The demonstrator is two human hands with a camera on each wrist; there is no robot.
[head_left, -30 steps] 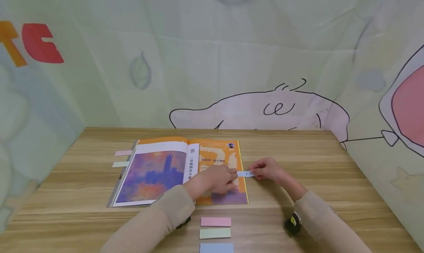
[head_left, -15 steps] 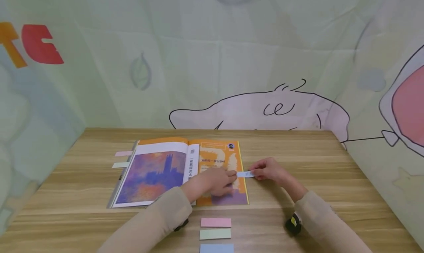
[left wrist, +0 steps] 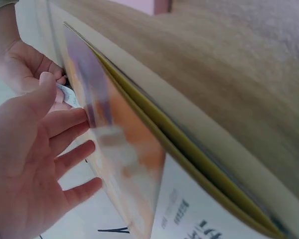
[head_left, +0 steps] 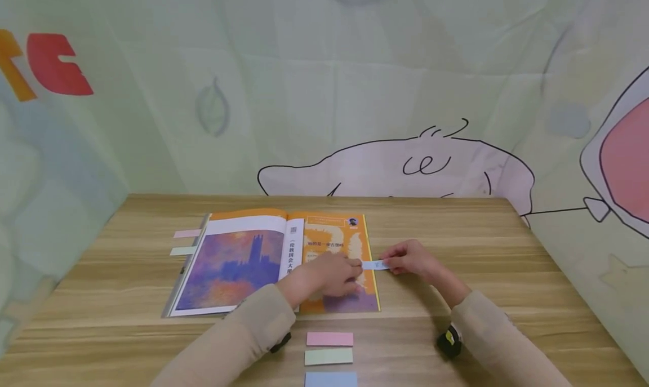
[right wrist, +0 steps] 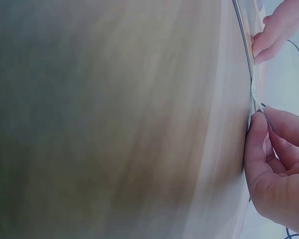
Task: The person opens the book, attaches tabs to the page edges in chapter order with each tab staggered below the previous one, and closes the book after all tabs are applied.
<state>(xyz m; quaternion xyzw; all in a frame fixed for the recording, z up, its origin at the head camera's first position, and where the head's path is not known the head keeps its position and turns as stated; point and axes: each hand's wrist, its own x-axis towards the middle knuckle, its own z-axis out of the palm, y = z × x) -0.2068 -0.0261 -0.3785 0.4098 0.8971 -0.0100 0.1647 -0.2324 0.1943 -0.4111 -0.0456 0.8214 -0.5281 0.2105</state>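
An open book (head_left: 253, 252) lies on the table, a painting on its left page and an orange page at right. Across the right page reaches my left hand (head_left: 330, 274), its extended fingertips (left wrist: 79, 115) touching the paper at the inner end of a blue sticky flag (head_left: 374, 265). The flag sticks out past the book's right edge. Its outer end is pinched between thumb and fingers of my right hand (head_left: 412, 258), which stays just beyond that edge. In the right wrist view the flag (right wrist: 254, 89) spans between both hands. The left fingertips hide its inner end.
Pink (head_left: 329, 338), green (head_left: 328, 356) and blue (head_left: 330, 379) sticky-flag pads line up in front of the book. A pink flag (head_left: 187, 234) and a pale green flag (head_left: 182, 250) project from its left edge. A printed cloth backdrop (head_left: 324, 94) hangs behind the table.
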